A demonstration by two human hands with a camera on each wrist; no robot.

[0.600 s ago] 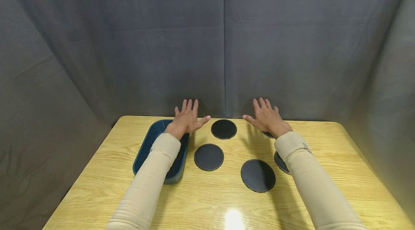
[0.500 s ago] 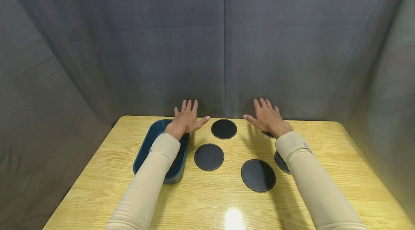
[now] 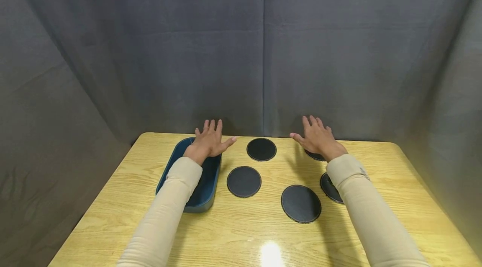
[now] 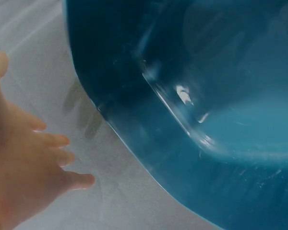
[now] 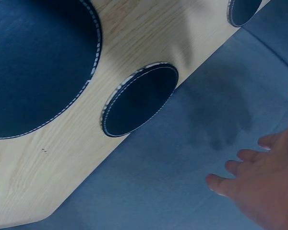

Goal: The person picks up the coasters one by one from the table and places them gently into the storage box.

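Head view: left hand flat over tray, right hand over coaster

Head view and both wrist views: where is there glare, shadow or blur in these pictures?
Head view: a bright glare spot on the table near its front edge, and a soft shadow beside the right hand. Left wrist view: the blue tray and the left hand are blurred, with small highlights on the tray's rim. Right wrist view: the black mats are fairly sharp; finger shadows fall on the grey cloth.

Tray at table's left, 5 coasters to its right
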